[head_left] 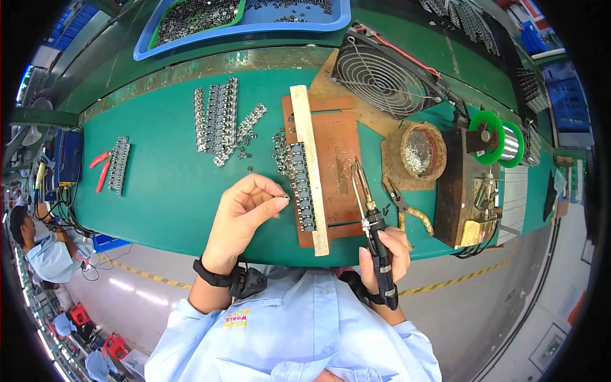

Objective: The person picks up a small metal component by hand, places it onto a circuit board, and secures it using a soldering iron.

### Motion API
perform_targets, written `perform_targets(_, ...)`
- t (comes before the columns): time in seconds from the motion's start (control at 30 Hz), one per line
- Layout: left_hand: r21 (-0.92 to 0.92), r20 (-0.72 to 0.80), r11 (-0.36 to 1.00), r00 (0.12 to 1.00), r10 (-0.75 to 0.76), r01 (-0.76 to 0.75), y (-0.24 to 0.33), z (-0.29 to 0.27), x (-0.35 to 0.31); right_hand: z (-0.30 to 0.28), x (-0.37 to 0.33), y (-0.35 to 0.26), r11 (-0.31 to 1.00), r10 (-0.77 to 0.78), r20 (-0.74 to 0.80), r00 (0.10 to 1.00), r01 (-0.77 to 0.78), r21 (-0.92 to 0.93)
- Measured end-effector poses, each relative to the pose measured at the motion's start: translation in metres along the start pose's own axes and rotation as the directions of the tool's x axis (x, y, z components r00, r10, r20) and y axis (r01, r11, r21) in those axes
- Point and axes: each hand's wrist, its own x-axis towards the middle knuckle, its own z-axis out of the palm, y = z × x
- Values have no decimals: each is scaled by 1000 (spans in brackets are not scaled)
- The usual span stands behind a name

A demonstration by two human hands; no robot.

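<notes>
My left hand (238,213) is pinched, thumb against forefinger, on a tiny metal part (284,197) whose exact kind is too small to tell. Just right of it lies a row of dark small components with metal pins (300,184), set along a pale wooden strip (310,159) on a reddish-brown board (337,143). My right hand (400,251) grips the black handle of a soldering iron (380,254) with a thin feed tube alongside. Its tip points up and away, over the board's right side. Loose metal parts (280,153) are heaped by the board's left edge.
Beyond the board stands a fan (382,73). To the right are a round solder pot (417,153), pliers (407,207) and a solder wire spool (509,141) on a metal box. Finished-looking strips (219,114) and red-handled cutters (102,170) lie left; a blue tray (254,28) sits behind.
</notes>
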Motion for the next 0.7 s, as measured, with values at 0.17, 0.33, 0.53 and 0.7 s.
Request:
perform_targets(0.17, -39, 9, 998, 999, -46, 46, -2, 4, 6, 1, 2, 1, 1000, -19, -20, 1000, 19, -5)
perform_targets(0.33, -42, 27, 997, 998, -60, 62, -2, 3, 8, 1, 2, 2, 1000, -26, -14, 1000, 26, -1)
perform_targets(0.53, -30, 73, 995, 993, -90, 93, -1, 1, 10, 1, 2, 2, 999, -26, -8, 1000, 26, 18)
perform_targets(0.7, -64, 126, 989, 984, -122, 131, 2, -2, 15, 1, 2, 3, 999, -33, -8, 999, 33, 7)
